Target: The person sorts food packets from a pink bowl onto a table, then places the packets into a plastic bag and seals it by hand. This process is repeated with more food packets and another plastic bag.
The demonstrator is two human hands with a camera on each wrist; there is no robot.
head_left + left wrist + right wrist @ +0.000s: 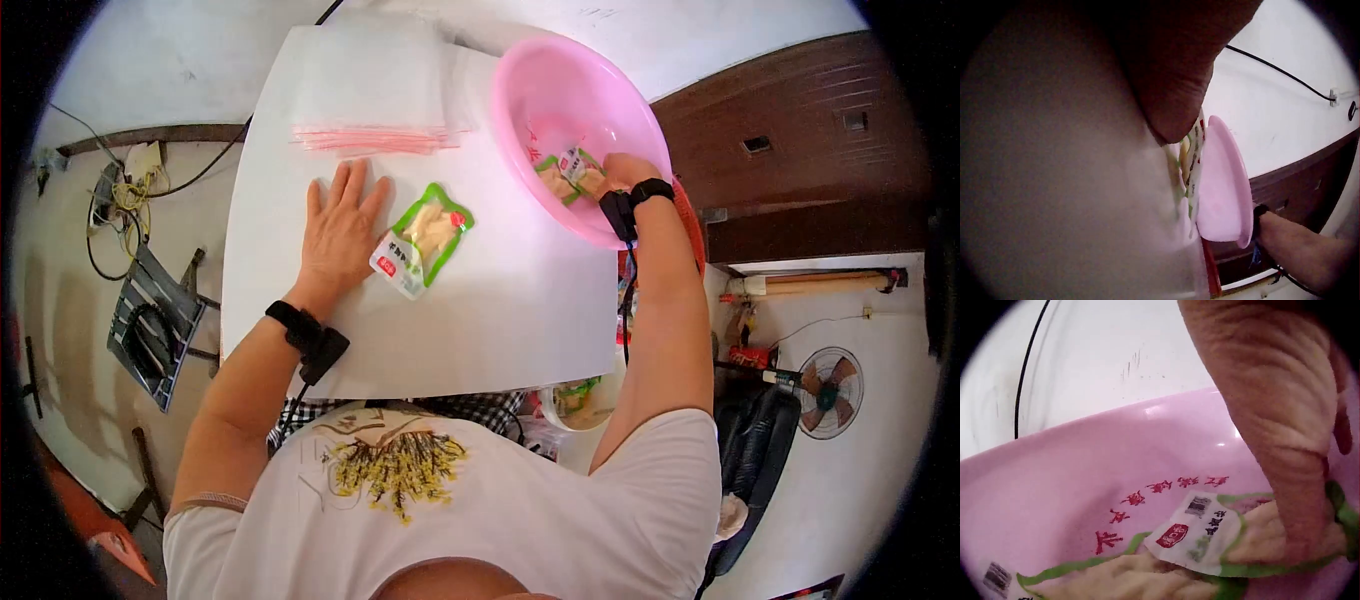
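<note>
My left hand (pixel 343 230) lies flat on the white table with its fingers spread. Right by its thumb is a green-edged snack packet (pixel 432 238) with pale pieces showing through its clear front. Inside the pink basin (pixel 520 90) my right hand (pixel 1279 400) grips another packet of the same kind (pixel 1254 534), thumb on its front, the fingers largely hidden behind. A further packet (pixel 1129 578) lies beneath it in the basin. In the left wrist view, the left hand (pixel 1175 75) covers part of the packet on the table.
A stack of clear bags with red-striped edges (pixel 375 85) lies at the table's far side. Below the right arm, a white bucket (pixel 580 405) with packets stands beside the table. A folding chair (pixel 160 320) is at left, a fan (pixel 830 393) at right.
</note>
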